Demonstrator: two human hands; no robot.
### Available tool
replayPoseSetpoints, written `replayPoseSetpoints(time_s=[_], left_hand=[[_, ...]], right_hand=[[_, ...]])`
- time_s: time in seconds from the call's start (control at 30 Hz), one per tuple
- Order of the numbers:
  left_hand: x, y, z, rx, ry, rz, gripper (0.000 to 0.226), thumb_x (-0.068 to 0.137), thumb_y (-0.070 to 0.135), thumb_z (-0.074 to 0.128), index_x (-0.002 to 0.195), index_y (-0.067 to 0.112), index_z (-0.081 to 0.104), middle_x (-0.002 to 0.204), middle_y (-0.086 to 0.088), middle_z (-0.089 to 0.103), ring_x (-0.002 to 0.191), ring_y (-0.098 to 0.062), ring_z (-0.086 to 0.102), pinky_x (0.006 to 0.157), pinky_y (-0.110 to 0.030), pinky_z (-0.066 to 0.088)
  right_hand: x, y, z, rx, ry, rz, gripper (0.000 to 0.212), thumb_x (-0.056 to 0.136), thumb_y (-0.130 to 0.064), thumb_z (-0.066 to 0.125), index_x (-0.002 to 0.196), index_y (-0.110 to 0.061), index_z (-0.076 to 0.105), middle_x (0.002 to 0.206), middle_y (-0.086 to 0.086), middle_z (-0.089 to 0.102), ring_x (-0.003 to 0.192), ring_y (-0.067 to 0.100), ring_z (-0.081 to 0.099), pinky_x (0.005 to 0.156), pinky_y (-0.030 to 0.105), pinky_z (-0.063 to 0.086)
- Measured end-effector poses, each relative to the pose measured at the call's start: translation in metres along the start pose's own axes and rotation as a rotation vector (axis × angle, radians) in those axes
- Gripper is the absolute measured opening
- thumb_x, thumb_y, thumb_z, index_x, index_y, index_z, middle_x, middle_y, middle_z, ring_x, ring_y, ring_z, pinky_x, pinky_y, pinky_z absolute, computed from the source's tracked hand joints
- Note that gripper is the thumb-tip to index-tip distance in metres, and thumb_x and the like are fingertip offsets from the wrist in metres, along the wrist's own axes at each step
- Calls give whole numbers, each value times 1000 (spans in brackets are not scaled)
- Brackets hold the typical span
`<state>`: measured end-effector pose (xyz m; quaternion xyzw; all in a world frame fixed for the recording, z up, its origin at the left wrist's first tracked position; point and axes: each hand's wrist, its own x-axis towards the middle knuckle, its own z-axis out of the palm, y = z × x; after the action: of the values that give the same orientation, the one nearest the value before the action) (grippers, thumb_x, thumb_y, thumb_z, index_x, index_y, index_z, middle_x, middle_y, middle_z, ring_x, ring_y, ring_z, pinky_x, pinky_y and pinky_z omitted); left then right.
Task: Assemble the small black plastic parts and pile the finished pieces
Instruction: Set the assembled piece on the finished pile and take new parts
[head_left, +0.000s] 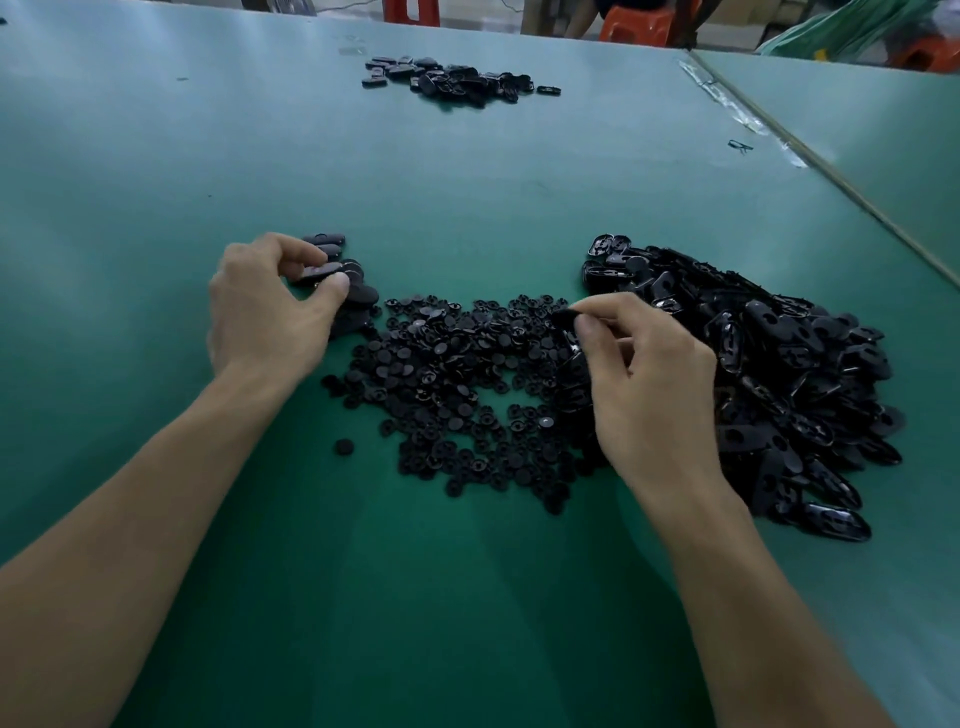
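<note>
A spread of small round black caps (457, 395) covers the middle of the green table (467, 208). To its right lies a big heap of oval black shells (779, 374). At the left sits a small pile of finished pieces (353, 291). My left hand (265, 312) pinches one oval piece (317, 271) between thumb and fingers, right over that small pile. My right hand (644, 379) pinches a small round cap (565, 316) between thumb and forefinger at the seam between the caps and the shells; other shells lie under its palm.
A second heap of black parts (457, 80) lies far back on the table. A seam with clear tape (737, 109) runs along the right, where another green table adjoins. Orange stools (636, 26) and a person's legs stand beyond the far edge.
</note>
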<state>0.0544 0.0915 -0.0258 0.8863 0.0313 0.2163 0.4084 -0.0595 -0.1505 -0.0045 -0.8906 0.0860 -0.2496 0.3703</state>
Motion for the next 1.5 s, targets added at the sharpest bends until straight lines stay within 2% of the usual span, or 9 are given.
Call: replayPoseSetpoints(time_s=[0.13,0.3,0.4,0.57,0.67,0.87,1.0,1.13,1.5], left_hand=[[-9,28,0,-174,-88,129,10,86,30,72,80,33,65,75,16,67,68,1,63,71,-22,52],[-40,66,3,-447,-530,195,13,80,41,74,87,30,74,75,11,74,68,-5,68,65,-21,56],[-50,72,6,-525,-618,151,8,85,19,79,90,22,75,75,0,76,70,-17,73,66,-29,60],[-52,72,7,-649,-698,-7,9,86,3,74,91,11,74,72,-7,75,64,-14,72,61,-23,58],[-53,71,7,-666,-677,-77,6,88,4,73,90,10,73,70,-8,75,64,-14,72,60,-22,58],[-49,71,9,-779,-516,-191,9,93,2,66,90,10,71,72,-5,73,66,-13,72,62,-21,58],[-47,68,10,-767,-464,-189,17,95,-1,63,98,14,70,75,-4,68,66,-9,68,65,-20,57],[-47,66,10,-800,-440,-212,11,87,-1,73,85,10,70,67,-2,70,61,-12,67,61,-21,56],[-51,67,14,-656,-491,-41,14,92,16,71,96,28,76,78,4,67,66,-6,51,58,-17,45]], right_hand=[[-3,-5,6,229,-92,8,21,98,-14,64,113,-23,75,83,-15,69,71,1,64,65,5,44],[-5,-10,11,441,-263,85,20,92,-10,69,97,-28,66,79,-2,74,75,14,72,79,39,59],[-5,-12,10,543,-252,80,19,91,-6,70,93,-24,64,79,0,75,74,11,72,74,28,57],[-6,-9,11,435,-177,94,11,93,-19,70,97,-28,65,80,-5,74,79,10,71,77,31,57],[-7,-9,10,237,-54,36,4,96,-30,66,93,-30,64,74,-14,67,72,-4,63,64,6,43],[-11,-8,14,-71,-194,-69,11,95,-32,66,94,-22,70,84,-10,65,85,13,60,80,37,52],[-18,-14,17,-233,-371,-147,36,92,-48,65,122,-27,66,100,-10,58,102,12,48,90,27,42],[-22,-22,21,-353,-409,-174,58,93,-60,55,143,-31,51,108,-7,54,108,16,45,95,33,42],[-22,-25,29,-275,-332,-125,16,98,-33,61,107,-23,71,96,-3,59,100,19,49,90,36,44]])
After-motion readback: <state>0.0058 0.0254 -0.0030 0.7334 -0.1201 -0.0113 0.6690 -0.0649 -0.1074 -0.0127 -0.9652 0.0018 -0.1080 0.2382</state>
